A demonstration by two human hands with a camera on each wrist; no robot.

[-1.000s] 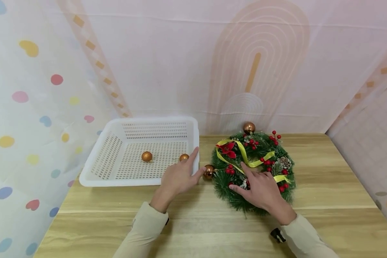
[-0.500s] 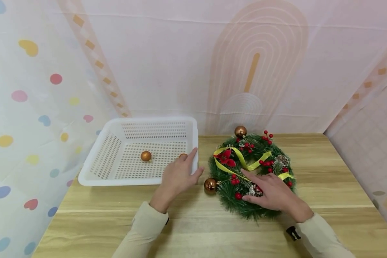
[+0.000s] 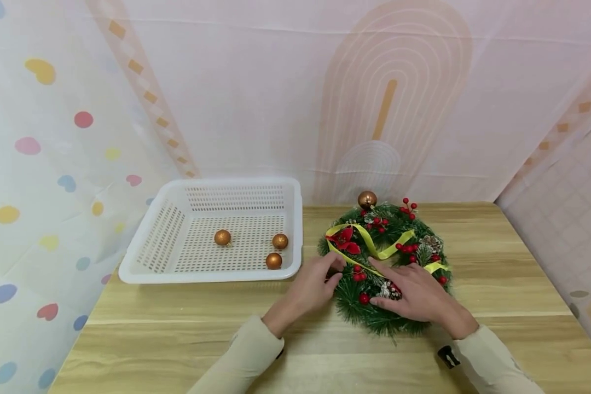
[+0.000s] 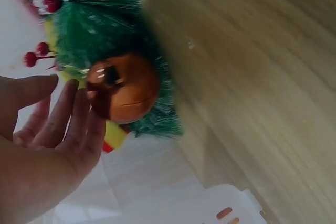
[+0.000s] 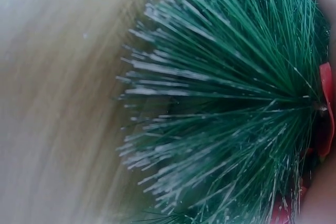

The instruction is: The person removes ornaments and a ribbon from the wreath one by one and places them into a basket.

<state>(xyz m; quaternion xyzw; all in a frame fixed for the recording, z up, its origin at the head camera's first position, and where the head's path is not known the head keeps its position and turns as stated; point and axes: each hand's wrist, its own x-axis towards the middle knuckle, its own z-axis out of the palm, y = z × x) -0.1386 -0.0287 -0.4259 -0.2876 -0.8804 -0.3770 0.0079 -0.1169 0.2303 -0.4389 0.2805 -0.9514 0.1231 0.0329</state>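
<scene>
A green Christmas wreath lies on the table, trimmed with red berries, pinecones, a red flower and yellow ribbon. My left hand is at the wreath's left edge. In the left wrist view its fingertips meet the side of a shiny copper bauble, with the thumb apart from it; that bauble is hidden behind the hand in the head view. My right hand rests on the wreath's front right part, index finger and thumb extended. A second copper bauble sits at the wreath's back edge.
To the left stands a white perforated plastic basket. It holds three small orange-gold baubles, one of them a bauble near its middle. A patterned cloth backdrop rises behind the wooden table.
My left hand has left the basket's right rim and moved right to the wreath, uncovering the baubles there. The wreath has turned counterclockwise under my right hand, then stayed still.
</scene>
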